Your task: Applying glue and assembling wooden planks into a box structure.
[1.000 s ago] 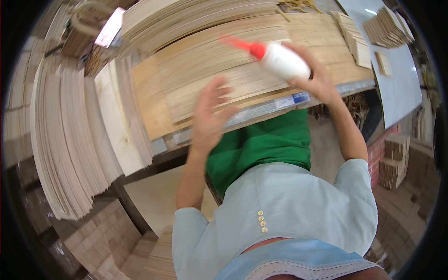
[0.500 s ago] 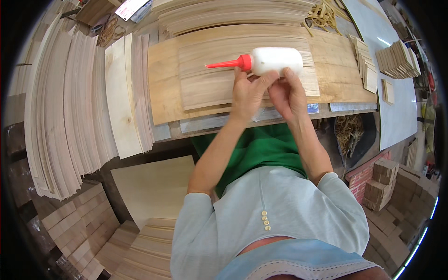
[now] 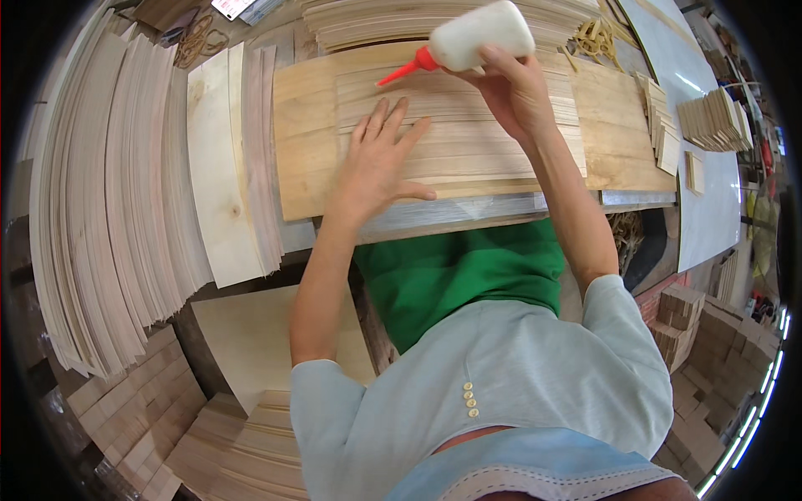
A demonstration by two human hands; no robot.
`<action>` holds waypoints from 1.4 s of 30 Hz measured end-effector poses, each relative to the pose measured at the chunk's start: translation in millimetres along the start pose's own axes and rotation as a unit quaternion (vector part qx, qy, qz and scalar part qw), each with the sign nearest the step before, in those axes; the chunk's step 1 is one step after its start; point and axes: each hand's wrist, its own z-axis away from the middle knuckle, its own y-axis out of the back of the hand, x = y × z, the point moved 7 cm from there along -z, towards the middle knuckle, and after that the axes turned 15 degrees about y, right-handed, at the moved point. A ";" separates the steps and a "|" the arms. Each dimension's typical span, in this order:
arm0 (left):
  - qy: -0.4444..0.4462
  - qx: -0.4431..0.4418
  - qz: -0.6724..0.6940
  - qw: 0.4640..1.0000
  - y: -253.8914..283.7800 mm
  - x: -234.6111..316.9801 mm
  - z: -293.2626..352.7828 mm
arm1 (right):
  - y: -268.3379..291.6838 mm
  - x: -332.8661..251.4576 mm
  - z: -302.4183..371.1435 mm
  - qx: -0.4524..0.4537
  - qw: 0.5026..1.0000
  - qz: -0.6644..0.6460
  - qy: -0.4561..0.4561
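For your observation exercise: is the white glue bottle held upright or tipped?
Tipped. The right hand holds the glue bottle nearly sideways, its red nozzle pointing down-left toward the wood strips.

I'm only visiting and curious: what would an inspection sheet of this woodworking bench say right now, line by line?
Surface: a workbench with a broad wooden board lying flat on it.
Job's things: a layer of thin wood strips on the board; a white glue bottle with a red nozzle, tilted down and to the left.
Clutter: stacks of veneer sheets at the left, small wood pieces at the right, a bunch of rubber bands near the top.
Hands: left hand pressed flat on the strips; right hand holding the bottle.
Cables: nothing seen.
Surroundings: piles of wood blocks on the floor.
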 end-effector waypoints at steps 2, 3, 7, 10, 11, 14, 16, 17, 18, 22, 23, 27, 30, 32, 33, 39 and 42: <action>-0.007 0.015 -0.001 1.000 -1.0 0.2 -1.0 | -8.7 11.2 -13.6 -0.046 0.995 0.081 0.018; -0.007 0.013 -0.003 1.000 -1.1 0.6 -1.0 | -10.7 19.5 -20.0 -0.026 0.996 0.081 0.019; 0.004 0.016 -0.002 1.000 -1.0 1.5 -3.0 | -21.4 46.9 -31.3 -0.041 0.993 0.111 0.024; 0.011 0.016 -0.006 1.000 -2.3 1.0 -3.6 | -18.7 64.5 -37.3 -0.056 0.991 0.119 0.016; 0.015 0.015 -0.005 1.000 -3.0 -0.3 -3.8 | -21.4 67.6 -37.1 -0.055 0.991 0.119 0.016; 0.019 0.011 -0.004 1.000 -4.4 -2.0 -3.1 | -25.3 70.3 -34.6 -0.031 0.992 0.115 0.033; 0.021 0.011 -0.001 1.000 -3.8 -1.5 -2.8 | -28.2 70.2 -34.3 -0.033 0.993 0.109 0.035; 0.023 0.012 0.002 1.000 -3.6 -1.2 -2.7 | -27.5 71.3 -35.0 -0.031 0.993 0.109 0.034; 0.023 0.011 0.002 1.000 -4.1 -1.0 -2.7 | -26.3 71.9 -36.6 -0.028 0.993 0.106 0.039; 0.024 0.016 0.007 1.000 -3.7 -0.9 -2.7 | -26.2 72.5 -36.9 -0.030 0.994 0.097 0.039; 0.026 0.015 0.011 0.999 -3.6 -0.4 -3.5 | -25.3 72.3 -37.2 -0.028 0.994 0.097 0.040; 0.034 0.009 0.009 0.999 -3.5 0.4 -3.8 | -24.3 74.4 -38.6 -0.019 0.993 0.110 0.037; 0.027 0.023 0.016 0.999 -2.0 1.3 -2.9 | -24.7 73.0 -39.0 -0.015 0.992 0.114 0.049; 0.033 0.019 0.013 0.999 -1.7 1.4 -2.4 | -23.9 70.3 -40.0 -0.017 0.992 0.112 0.058; 0.033 0.019 0.012 0.999 -1.6 1.3 -2.3 | -22.3 69.3 -41.3 -0.028 0.989 0.133 0.053; 0.032 0.011 0.010 0.999 -2.8 1.9 -2.9 | -14.7 40.4 -49.1 -0.079 0.960 0.188 0.191; 0.031 0.013 0.010 0.999 -1.7 2.4 -3.0 | 1.4 30.0 -49.9 -0.033 0.972 0.209 0.104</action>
